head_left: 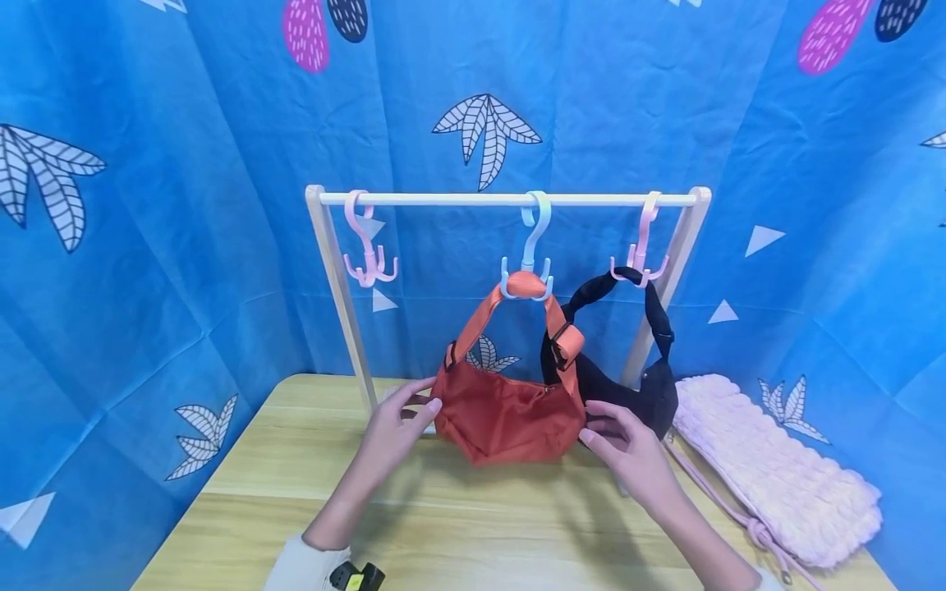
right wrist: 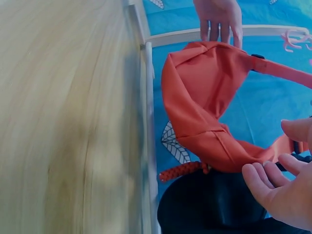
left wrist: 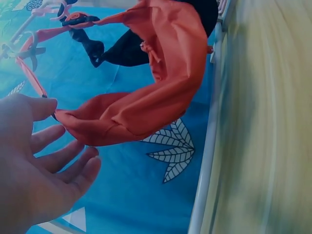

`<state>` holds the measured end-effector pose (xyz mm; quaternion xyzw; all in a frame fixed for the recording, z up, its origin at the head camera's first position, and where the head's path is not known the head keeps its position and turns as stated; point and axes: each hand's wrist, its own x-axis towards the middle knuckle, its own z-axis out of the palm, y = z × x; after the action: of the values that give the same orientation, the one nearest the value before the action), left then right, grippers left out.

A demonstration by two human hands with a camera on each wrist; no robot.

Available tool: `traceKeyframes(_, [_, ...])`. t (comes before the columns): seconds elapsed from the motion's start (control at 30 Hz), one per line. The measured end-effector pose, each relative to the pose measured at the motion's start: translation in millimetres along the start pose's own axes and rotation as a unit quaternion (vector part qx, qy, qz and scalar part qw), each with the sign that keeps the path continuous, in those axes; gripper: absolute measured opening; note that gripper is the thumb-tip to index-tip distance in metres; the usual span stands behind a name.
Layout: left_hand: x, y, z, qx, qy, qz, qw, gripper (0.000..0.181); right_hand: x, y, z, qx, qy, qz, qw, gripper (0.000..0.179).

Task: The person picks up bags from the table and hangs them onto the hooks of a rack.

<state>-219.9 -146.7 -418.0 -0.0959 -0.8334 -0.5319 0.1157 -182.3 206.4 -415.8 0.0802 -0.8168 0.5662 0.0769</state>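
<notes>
An orange-red shoulder bag hangs by its strap from the blue hook in the middle of the rack. At the bag's left end is my left hand, its fingers loosely bent and thumb apart, fingertips right at the fabric. My right hand is at the opposite end with relaxed fingers against the bag's side. In the left wrist view the left hand has its palm turned to the bag. The right wrist view shows the right hand beside the strap end, thumb lifted off.
A black bag hangs behind on the right pink hook. The left pink hook carries nothing. Both hang on the white rack's bar. A fluffy pale pink bag with a cord lies on the wooden table at right.
</notes>
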Motion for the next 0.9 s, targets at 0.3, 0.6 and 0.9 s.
traceKeyframes(0.3, [-16.6,5.8,-6.9,0.022,-0.004,0.004,0.9997,0.040,-1.6,5,-2,-0.023,0.000,-0.009,0.9997,0.038])
traceKeyframes(0.6, [-28.5,15.8,3.2,0.021,-0.018,0.030,0.9992,0.040,-11.4,6,-8,-0.040,-0.007,-0.002,0.9992,0.035])
traceKeyframes(0.9, [-34.2,18.6,12.2,0.014,-0.037,0.019,0.9990,0.036,-26.8,20,-24,-0.068,-0.031,-0.001,0.9972,0.032])
